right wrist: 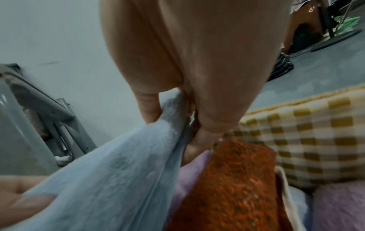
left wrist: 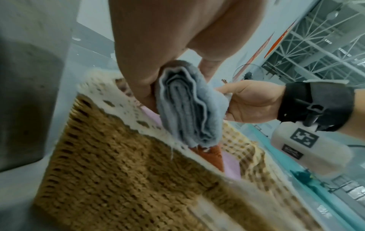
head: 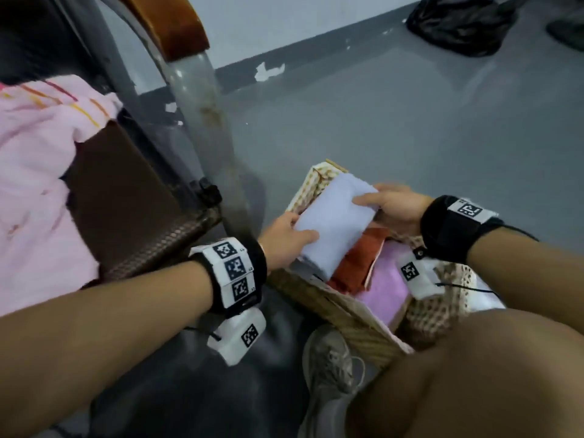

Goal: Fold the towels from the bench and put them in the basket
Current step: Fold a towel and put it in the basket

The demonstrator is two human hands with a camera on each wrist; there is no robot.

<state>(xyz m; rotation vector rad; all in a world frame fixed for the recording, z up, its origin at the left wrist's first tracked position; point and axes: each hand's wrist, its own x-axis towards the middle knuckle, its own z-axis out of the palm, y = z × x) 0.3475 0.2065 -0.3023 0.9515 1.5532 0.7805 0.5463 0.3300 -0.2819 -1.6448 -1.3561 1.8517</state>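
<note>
**Both hands on the folded blue towel**

Left hand [head: 286, 238] pinches one end of my folded blue towel [head: 335, 224], thumb on top, fingers beneath. My right hand [head: 393, 207] grips the other end the same way. I hold it just over the wicker basket [left wrist: 110, 176], above the rust towel [head: 360, 263] and lilac towel [head: 385, 295] lying inside. A pink towel [head: 34, 172] lies on the bench [head: 126, 197].

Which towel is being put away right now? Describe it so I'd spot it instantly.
Find the woven basket on the floor beside the bench. Both hands hold a folded towel over it: the pale blue towel. The orange towel and pink one already lie inside, untouched.
</note>
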